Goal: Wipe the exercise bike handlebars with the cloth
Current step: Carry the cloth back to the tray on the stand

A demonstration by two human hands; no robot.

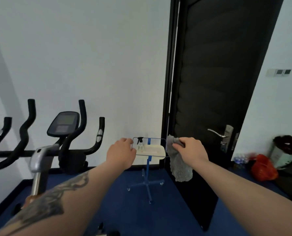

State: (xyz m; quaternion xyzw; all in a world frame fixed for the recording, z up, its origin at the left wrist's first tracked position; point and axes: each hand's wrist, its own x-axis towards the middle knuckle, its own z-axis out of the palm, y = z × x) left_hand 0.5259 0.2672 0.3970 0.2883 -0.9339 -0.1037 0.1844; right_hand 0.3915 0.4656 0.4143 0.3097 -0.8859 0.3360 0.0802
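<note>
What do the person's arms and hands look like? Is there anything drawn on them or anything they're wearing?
Both arms are bare, with no sleeves showing. The left forearm has a big dark tattoo with curling, pointed shapes running along it. The right forearm has no markings. No gloves, watch or bracelets show on the left hand or the right hand, and no rings can be made out.

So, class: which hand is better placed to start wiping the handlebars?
Probably right: the right hand already pinches the cloth. The left hand is nearer the handlebars but holds none.
</note>
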